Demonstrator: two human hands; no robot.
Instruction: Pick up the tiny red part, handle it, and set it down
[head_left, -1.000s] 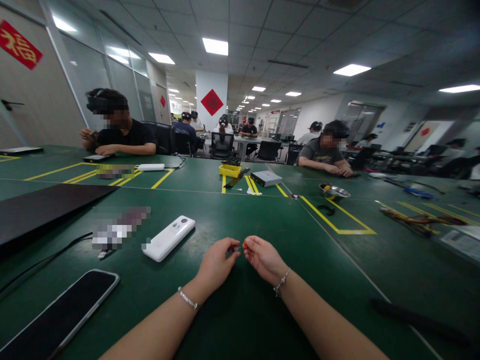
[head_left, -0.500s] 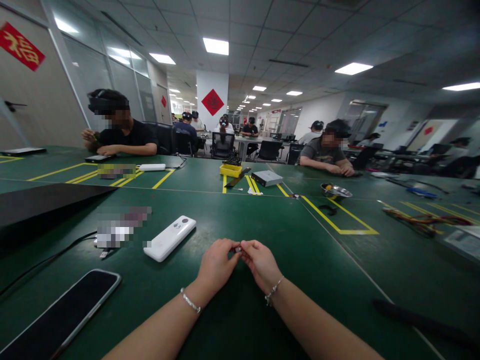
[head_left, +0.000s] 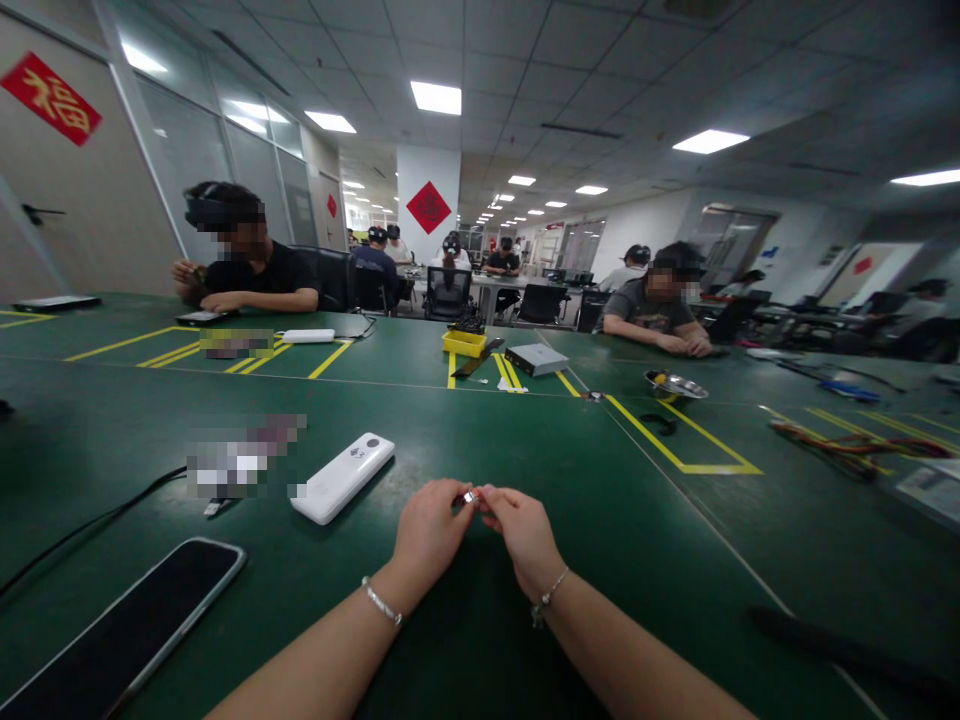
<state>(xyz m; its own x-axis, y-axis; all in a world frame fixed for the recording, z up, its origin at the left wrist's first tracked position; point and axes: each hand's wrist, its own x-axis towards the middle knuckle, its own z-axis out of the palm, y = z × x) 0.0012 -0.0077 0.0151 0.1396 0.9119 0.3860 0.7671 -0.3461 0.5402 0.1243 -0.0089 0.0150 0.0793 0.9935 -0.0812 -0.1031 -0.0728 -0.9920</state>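
Note:
Just above the green table, my left hand pinches a small shiny metal piece between thumb and forefinger. Its exact kind is too small to make out. My right hand is closed, its fingertips meeting the right end of the piece, where a bit of orange-red shows. Left of my hands lies a white power bank. A phone with a dark screen rests nearer to me on the left.
A black cable runs to a blurred-out item beyond the phone. Farther off stand a yellow tray, a grey box and a metal bowl. Coloured wires lie at right. Two people sit across the table.
More of the small metal piece shows between my fingertips, and my right fingers have shifted slightly. The view has moved a little; a black sheet-like thing at left has gone from sight.

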